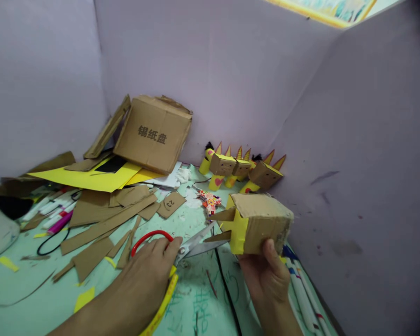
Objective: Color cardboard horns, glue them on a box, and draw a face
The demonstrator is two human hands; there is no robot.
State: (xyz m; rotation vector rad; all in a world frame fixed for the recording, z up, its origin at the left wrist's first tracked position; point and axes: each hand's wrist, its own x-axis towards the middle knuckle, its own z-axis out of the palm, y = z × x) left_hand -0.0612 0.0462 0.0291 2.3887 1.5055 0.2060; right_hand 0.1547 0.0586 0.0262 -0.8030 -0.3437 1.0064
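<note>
Scissors [182,252] with a red handle loop sit gripped in a person's left hand [152,263], their blades parted just left of a small cardboard box [268,224] that the right hand [268,273] holds up over a green tabletop [182,305]. The left fingers are largely hidden behind the back of that hand, and a printed yellow band [163,305] below it, cut off by the frame, could be the second handle or a separate strip; it is hard to tell. The right thumb presses the box's near side, while the other fingers disappear beneath it.

Cardboard spikes [226,214] jut left from the box's yellow-trimmed end. The lower spike lies at the blades; whether the metal touches it is unclear.

Beyond the box, horned cardboard figures [266,176] with yellow legs overlap too closely to count surely. A red-patterned paper piece [210,201], its shape blurred, lies just to the left of them, nearer the box. Farther left of the box stand a carton [154,135] printed with Chinese characters, yellow sheets [87,176] partly covered, and cardboard offcuts [126,217]. White markers [303,291], partly hidden by the right hand, lie below and right of the box.
</note>
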